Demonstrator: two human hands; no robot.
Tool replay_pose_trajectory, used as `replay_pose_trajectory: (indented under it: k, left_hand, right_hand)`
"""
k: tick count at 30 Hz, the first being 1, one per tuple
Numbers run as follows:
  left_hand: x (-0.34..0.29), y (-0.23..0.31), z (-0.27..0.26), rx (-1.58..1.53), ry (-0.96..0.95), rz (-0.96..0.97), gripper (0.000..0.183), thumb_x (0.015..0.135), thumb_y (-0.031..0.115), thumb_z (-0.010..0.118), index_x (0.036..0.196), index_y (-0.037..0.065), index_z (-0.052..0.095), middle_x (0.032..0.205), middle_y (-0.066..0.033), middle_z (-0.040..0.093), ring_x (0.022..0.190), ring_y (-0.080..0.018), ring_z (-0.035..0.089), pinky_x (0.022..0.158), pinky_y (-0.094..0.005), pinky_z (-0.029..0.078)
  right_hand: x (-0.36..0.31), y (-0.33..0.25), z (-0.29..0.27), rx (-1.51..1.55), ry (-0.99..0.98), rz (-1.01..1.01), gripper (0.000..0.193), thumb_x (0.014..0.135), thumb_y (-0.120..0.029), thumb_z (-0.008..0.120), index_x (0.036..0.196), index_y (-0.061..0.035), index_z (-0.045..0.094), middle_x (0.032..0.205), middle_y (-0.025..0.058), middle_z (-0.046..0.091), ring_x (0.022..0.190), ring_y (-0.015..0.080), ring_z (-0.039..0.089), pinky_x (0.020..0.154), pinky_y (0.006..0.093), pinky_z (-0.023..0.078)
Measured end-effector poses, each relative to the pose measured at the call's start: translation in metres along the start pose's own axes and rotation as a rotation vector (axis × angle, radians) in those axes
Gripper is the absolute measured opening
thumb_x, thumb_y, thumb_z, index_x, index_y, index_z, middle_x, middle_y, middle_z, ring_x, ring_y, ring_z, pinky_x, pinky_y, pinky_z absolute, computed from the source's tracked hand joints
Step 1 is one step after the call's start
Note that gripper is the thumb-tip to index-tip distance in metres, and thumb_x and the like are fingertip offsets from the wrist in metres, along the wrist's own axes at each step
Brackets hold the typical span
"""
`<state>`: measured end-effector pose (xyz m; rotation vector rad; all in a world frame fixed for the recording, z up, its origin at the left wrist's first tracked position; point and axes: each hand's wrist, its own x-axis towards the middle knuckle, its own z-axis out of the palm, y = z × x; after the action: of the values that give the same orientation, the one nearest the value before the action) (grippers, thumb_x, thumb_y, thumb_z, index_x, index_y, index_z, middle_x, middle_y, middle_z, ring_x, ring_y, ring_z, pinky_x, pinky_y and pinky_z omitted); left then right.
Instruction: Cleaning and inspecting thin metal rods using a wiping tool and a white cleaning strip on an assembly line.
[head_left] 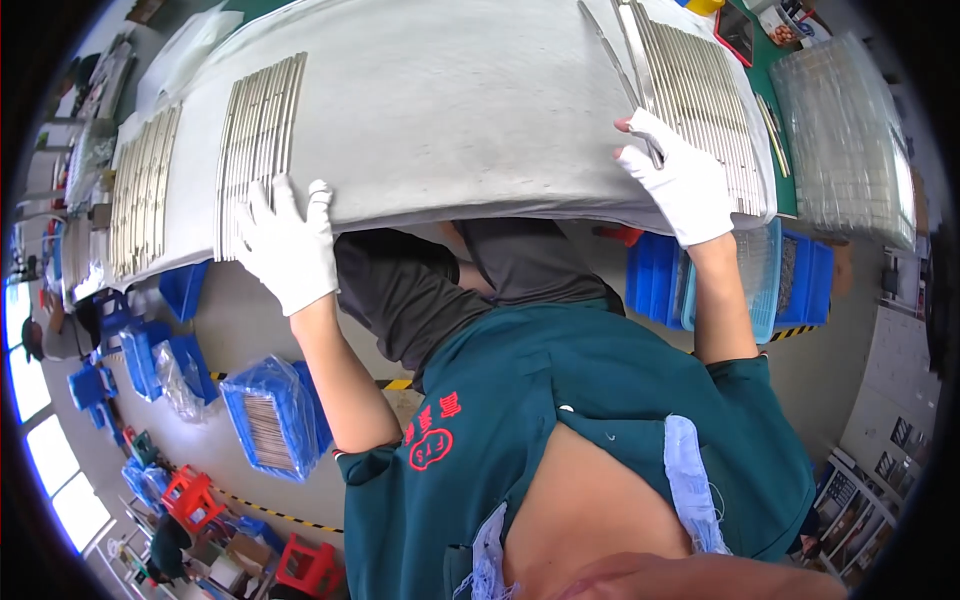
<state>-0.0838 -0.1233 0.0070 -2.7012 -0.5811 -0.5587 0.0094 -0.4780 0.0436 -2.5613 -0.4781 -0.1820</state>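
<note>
My left hand (pixel 288 243), in a white glove, lies spread over the near ends of a row of slim metal rods (pixel 262 120). Its fingers are apart and hold nothing. My right hand (pixel 680 178), gloved in white with bare fingertips, is at the left edge of another rod row (pixel 705 85). Long metal tweezers (pixel 634 60) run under its forefinger, and their near end shows by the thumb; the other fingers are hidden. The tweezers' two arms spread toward the far side. A third row of rods (pixel 147 190) lies farther left.
A grey-white cloth (pixel 450 110) covers the table. Clear plastic trays (pixel 845 130) stack at the right, near loose rods (pixel 772 135) and a red-edged device (pixel 736 32). Blue bins (pixel 655 275) stand below; a bagged blue bin (pixel 265 415) is on the floor at left.
</note>
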Motion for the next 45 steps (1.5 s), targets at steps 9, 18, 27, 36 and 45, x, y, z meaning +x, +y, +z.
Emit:
replay_pose_trajectory:
  k: [9,18,27,36,45]
  left_hand:
    - [0.006,0.036,-0.015,-0.354,0.048,0.157,0.047,0.083,0.041,0.058,0.112,0.004,0.060,0.116,-0.0137,0.058,0.109,-0.0310,0.051,0.094,-0.0450,0.037]
    - [0.044,0.064,0.005,-0.260,0.009,0.099,0.017,0.086,0.021,0.051,0.086,0.006,0.059,0.076,-0.0143,0.061,0.073,-0.0267,0.062,0.062,-0.0368,0.050]
    - [0.009,0.054,-0.043,-1.066,-0.427,-0.100,0.024,0.084,0.018,0.055,0.101,0.003,0.062,0.085,-0.0158,0.061,0.079,-0.0244,0.061,0.071,-0.0341,0.049]
    - [-0.054,0.040,-0.056,-1.542,-1.091,-0.598,0.026,0.089,0.021,0.057,0.108,0.004,0.062,0.066,0.0043,0.055,0.050,-0.0013,0.045,0.044,-0.0170,0.035]
    - [-0.072,0.039,-0.031,-1.242,-0.701,-0.079,0.026,0.090,0.023,0.055,0.108,0.005,0.062,0.072,0.0009,0.061,0.050,-0.0029,0.046,0.045,-0.0177,0.037]
  right_hand:
    - [-0.002,0.003,-0.030,-0.162,-0.269,0.050,0.064,0.075,-0.036,0.067,0.134,-0.0225,0.046,0.126,0.0081,0.055,0.097,0.0276,0.062,0.083,0.0316,0.047]
    - [-0.002,-0.030,0.001,0.359,-0.141,0.094,0.034,0.088,-0.015,0.055,0.122,-0.0154,0.059,0.098,0.0056,0.065,0.058,0.0113,0.050,0.063,0.0245,0.045]
    - [0.021,-0.008,0.021,0.471,-0.076,0.226,0.039,0.093,-0.017,0.047,0.132,-0.0150,0.050,0.059,-0.0025,0.046,0.053,0.0040,0.042,0.053,0.0200,0.038]
    - [-0.017,-0.050,0.013,0.269,-0.465,0.094,0.053,0.085,-0.017,0.053,0.137,-0.0171,0.041,0.074,0.0140,0.061,0.056,0.0250,0.059,0.056,0.0331,0.048]
    - [-0.036,-0.039,0.031,-0.160,-0.336,-0.516,0.048,0.087,-0.022,0.055,0.133,-0.0163,0.044,0.058,0.0048,0.057,0.043,0.0201,0.053,0.039,0.0325,0.041]
